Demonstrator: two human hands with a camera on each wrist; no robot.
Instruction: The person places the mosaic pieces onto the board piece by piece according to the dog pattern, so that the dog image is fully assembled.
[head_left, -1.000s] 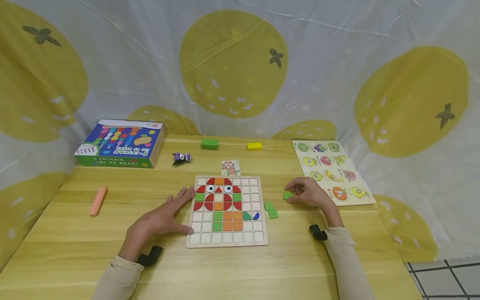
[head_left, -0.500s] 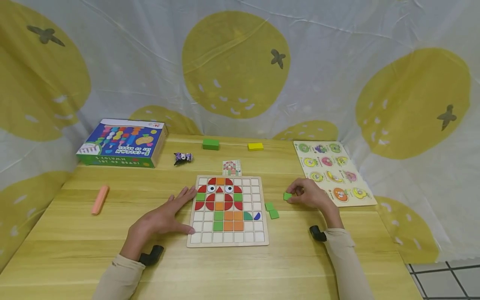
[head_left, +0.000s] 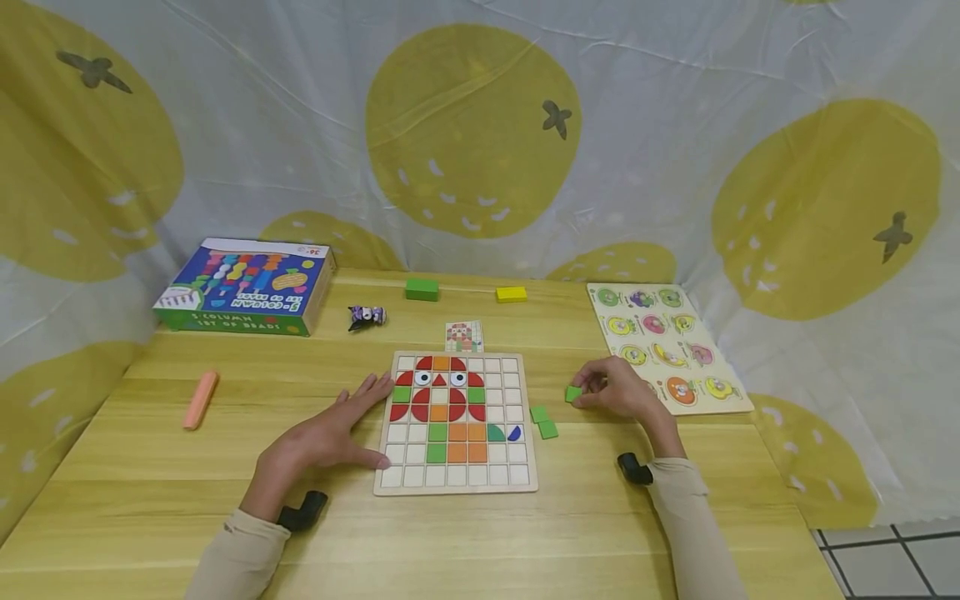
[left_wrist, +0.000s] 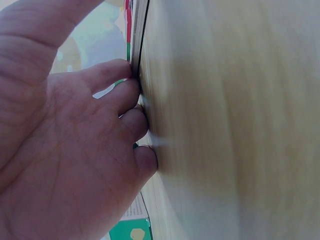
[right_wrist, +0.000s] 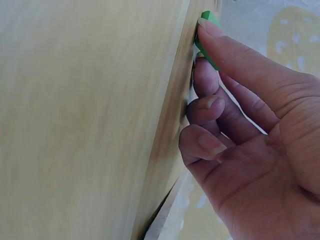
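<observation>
One green tile (head_left: pixel 574 392) pinched by right-hand fingers (right_wrist: pixel 227 47) — it may slip onto the tabletop (head_left: pixel 225 517); left hand (head_left: pixel 318 442) flat, fingers spread.

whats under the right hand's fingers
A small green tile pinched at the fingers of the right hand, resting on the wooden table. The tile's far part and the tabletop beneath the palm are covered by the hand.

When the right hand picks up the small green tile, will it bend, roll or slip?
The green tile looks like a stiff, flat square block, so it probably will not bend or roll. It seems light and thin, so the right hand fingers pinching its edges might let it slip.
</observation>
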